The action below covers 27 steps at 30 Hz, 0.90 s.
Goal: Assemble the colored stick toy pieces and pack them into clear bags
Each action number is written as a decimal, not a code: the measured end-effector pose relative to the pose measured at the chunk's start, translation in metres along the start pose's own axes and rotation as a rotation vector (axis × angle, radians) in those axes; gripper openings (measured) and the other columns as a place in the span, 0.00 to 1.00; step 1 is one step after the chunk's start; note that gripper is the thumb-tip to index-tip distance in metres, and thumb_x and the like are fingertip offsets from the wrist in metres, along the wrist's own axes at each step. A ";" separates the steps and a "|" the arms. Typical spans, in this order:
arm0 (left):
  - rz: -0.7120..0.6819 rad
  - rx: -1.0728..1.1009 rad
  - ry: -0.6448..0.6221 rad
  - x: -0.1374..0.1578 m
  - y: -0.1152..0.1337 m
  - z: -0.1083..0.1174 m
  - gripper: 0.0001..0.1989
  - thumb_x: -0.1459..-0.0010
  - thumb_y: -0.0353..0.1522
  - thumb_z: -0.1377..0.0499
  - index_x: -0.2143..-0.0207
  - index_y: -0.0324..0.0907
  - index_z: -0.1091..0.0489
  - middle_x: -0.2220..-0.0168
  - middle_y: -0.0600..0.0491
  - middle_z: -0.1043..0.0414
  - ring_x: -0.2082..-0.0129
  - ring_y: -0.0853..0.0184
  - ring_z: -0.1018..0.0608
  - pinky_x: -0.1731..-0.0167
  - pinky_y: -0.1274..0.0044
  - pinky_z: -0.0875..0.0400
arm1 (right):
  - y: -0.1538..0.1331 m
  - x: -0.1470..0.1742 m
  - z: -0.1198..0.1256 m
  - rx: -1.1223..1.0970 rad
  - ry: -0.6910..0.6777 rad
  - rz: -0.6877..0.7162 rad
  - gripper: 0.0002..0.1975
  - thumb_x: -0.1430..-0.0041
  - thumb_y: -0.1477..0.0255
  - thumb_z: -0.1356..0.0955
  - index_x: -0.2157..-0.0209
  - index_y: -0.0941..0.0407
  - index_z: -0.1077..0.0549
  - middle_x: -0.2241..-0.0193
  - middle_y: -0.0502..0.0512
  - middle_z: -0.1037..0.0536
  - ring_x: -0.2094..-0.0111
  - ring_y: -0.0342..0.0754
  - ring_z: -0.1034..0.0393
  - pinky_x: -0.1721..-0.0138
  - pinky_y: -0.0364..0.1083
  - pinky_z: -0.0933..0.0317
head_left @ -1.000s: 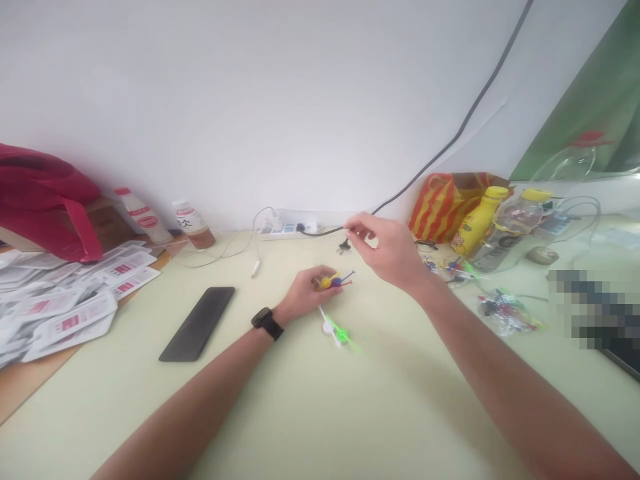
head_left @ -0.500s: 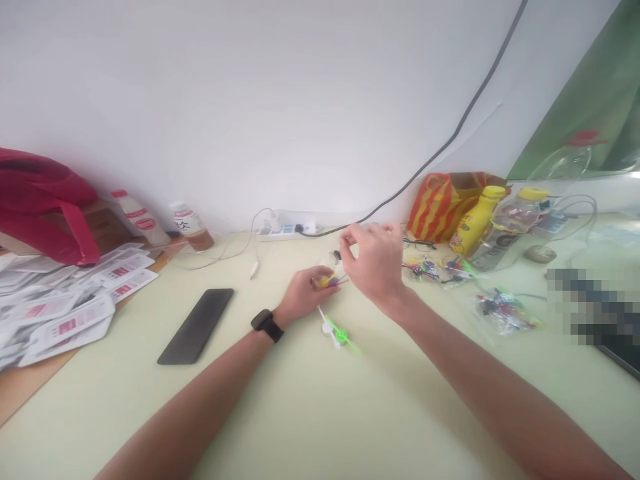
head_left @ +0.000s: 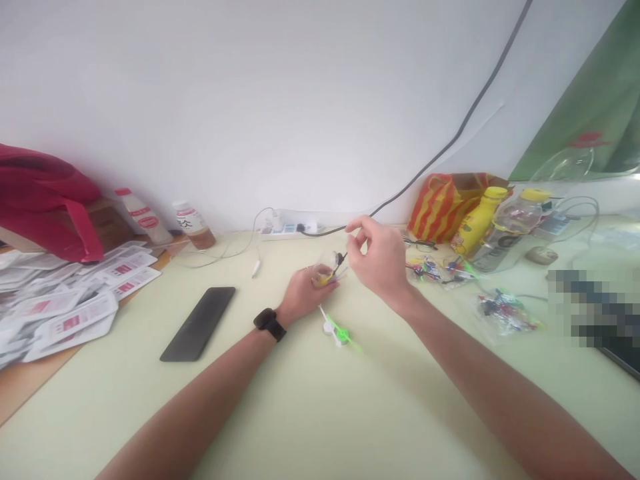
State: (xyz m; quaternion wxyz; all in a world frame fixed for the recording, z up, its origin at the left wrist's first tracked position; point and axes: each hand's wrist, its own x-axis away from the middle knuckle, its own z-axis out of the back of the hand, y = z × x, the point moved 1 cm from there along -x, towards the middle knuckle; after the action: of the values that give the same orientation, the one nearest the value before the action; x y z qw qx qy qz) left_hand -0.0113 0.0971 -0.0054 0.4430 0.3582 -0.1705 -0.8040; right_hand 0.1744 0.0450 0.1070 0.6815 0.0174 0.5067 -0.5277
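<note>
My left hand [head_left: 301, 293], wearing a black watch [head_left: 270, 325] on its wrist, is closed around a small yellow plastic piece [head_left: 324, 279]. A small black part [head_left: 340, 259] and a pale thin bit stick up just beyond its fingertips; blur hides how they join. My right hand [head_left: 379, 259] is raised to the right of it, thumb and forefinger curled toward each other in a pinch. Whatever those fingers hold, if anything, is too small to make out. On the table below my left hand lie a bright green plastic piece [head_left: 342, 335] and a white plastic piece [head_left: 328, 328], both with thin arms.
Clear bags of colourful small parts [head_left: 507, 312] lie at right, near glasses [head_left: 423, 244], a striped bag [head_left: 440, 207] and a yellow bottle [head_left: 480, 217]. At left are a black phone [head_left: 199, 325], white packets [head_left: 75, 313] and two bottles. A power strip [head_left: 290, 230] sits by the wall.
My right hand's fingers have uncurled slightly and shifted a little right. The black part beyond my left fingertips shows more plainly. The green and white pieces stay put.
</note>
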 end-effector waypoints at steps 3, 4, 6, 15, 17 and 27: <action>0.019 -0.024 0.011 0.000 0.000 0.000 0.14 0.42 0.41 0.33 0.56 0.46 0.24 0.60 0.54 0.18 0.63 0.62 0.19 0.62 0.74 0.28 | 0.006 -0.005 0.001 -0.147 -0.071 -0.090 0.09 0.44 0.77 0.35 0.63 0.53 0.26 0.80 0.43 0.29 0.79 0.44 0.38 0.69 0.46 0.46; 0.022 -0.031 0.010 0.000 0.000 0.000 0.14 0.42 0.41 0.33 0.56 0.46 0.24 0.61 0.55 0.18 0.64 0.62 0.19 0.62 0.74 0.28 | 0.009 -0.007 0.001 -0.198 -0.095 -0.125 0.09 0.44 0.77 0.35 0.63 0.53 0.26 0.81 0.43 0.31 0.80 0.44 0.39 0.70 0.45 0.46; 0.024 -0.042 0.005 0.000 0.000 0.001 0.12 0.41 0.41 0.34 0.58 0.45 0.24 0.63 0.55 0.18 0.65 0.63 0.19 0.64 0.75 0.28 | 0.013 -0.011 0.002 -0.276 -0.117 -0.188 0.09 0.44 0.76 0.36 0.64 0.54 0.26 0.82 0.42 0.34 0.80 0.44 0.39 0.72 0.45 0.47; 0.040 -0.063 0.008 0.000 0.003 0.002 0.15 0.42 0.41 0.34 0.54 0.46 0.24 0.63 0.54 0.18 0.65 0.63 0.19 0.64 0.75 0.28 | 0.002 -0.001 0.002 0.206 0.134 0.092 0.11 0.39 0.78 0.38 0.61 0.53 0.26 0.75 0.50 0.24 0.69 0.50 0.31 0.57 0.51 0.47; 0.010 -0.040 -0.003 0.000 0.004 0.002 0.13 0.41 0.41 0.35 0.55 0.46 0.24 0.62 0.54 0.19 0.65 0.63 0.20 0.65 0.75 0.29 | -0.002 0.005 -0.006 0.247 0.080 0.147 0.11 0.37 0.78 0.38 0.59 0.53 0.26 0.74 0.51 0.22 0.66 0.52 0.31 0.55 0.52 0.49; -0.009 0.011 -0.022 -0.001 0.003 0.001 0.12 0.41 0.42 0.36 0.60 0.44 0.25 0.66 0.55 0.21 0.70 0.66 0.23 0.68 0.76 0.30 | 0.003 0.006 -0.021 0.254 -0.180 0.118 0.06 0.35 0.73 0.34 0.58 0.54 0.26 0.72 0.55 0.20 0.58 0.57 0.32 0.55 0.55 0.50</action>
State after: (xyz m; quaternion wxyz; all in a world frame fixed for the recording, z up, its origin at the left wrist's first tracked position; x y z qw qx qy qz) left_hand -0.0102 0.0964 -0.0022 0.4353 0.3527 -0.1781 -0.8089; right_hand 0.1621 0.0543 0.0912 0.7461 0.0858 0.3710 -0.5462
